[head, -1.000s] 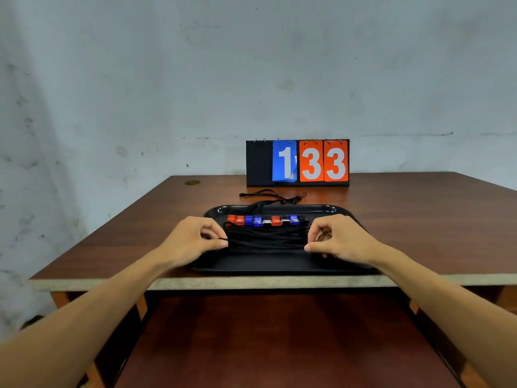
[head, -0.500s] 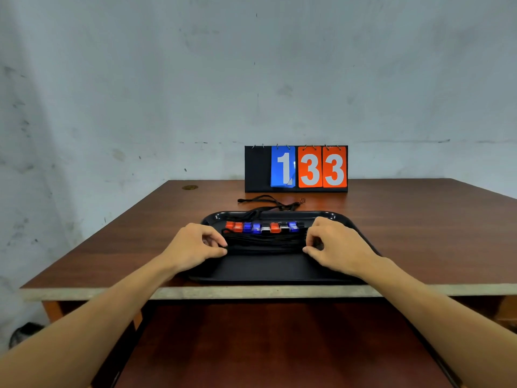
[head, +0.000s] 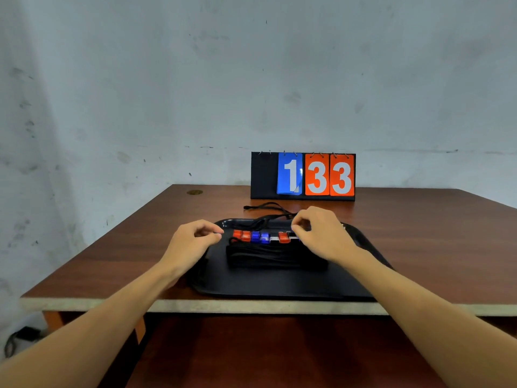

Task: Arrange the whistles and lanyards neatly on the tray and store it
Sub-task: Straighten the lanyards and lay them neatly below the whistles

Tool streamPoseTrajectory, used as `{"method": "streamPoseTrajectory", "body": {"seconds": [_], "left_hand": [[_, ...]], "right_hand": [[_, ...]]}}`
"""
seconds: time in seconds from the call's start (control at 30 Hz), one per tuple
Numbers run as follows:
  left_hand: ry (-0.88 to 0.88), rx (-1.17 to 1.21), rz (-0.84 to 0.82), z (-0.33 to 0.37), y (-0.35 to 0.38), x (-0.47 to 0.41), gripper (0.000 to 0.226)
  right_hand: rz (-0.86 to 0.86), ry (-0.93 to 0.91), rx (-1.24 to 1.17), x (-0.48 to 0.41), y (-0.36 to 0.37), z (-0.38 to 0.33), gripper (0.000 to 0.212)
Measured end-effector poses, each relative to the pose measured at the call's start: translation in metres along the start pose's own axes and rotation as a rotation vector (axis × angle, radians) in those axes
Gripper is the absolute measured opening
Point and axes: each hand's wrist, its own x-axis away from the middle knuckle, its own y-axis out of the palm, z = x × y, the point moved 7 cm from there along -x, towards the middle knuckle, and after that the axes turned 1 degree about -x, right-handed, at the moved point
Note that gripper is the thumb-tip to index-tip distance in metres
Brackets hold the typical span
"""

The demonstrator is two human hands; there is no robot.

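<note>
A black tray [head: 279,285] lies at the near edge of the table. Across its far half runs a row of red, blue and white whistles [head: 258,236]. Just in front of them the black lanyards [head: 268,256] lie gathered in a flat bundle. One lanyard loop [head: 265,206] trails over the tray's far rim onto the table. My left hand [head: 193,243] hovers at the left end of the row, fingers curled together, nothing in them. My right hand [head: 320,235] covers the right end, fingertips pinched on a blue whistle that is mostly hidden.
A flip scoreboard [head: 303,176] reading 1 and 33 stands at the back of the brown table [head: 134,247], against the wall. A small round metal cap [head: 194,192] sits at the far left. Below the table edge a lower wooden surface [head: 265,354] shows.
Both hands have let go of the lanyard bundle and moved away from me, to the two ends of the whistle row. The bundle now lies flat and uncovered.
</note>
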Motion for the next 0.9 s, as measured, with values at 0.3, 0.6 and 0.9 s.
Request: {"method": "streamPoseTrajectory", "body": {"seconds": [0.3,0.6,0.9], "left_hand": [[-0.197,0.252,0.197,-0.039,-0.018,-0.026,0.017],[-0.183,0.154,0.157,-0.043,-0.014,-0.028,0.015],[-0.124,0.053,0.043,-0.022,-0.008,-0.02,0.012]], "right_hand": [[-0.213,0.139,-0.033,-0.064,0.052,-0.019,0.028],[-0.106,0.276,-0.159,-0.088,0.071,-0.029,0.013],[0.269,0.357,-0.933,-0.095,-0.017,-0.052,0.018]]}}
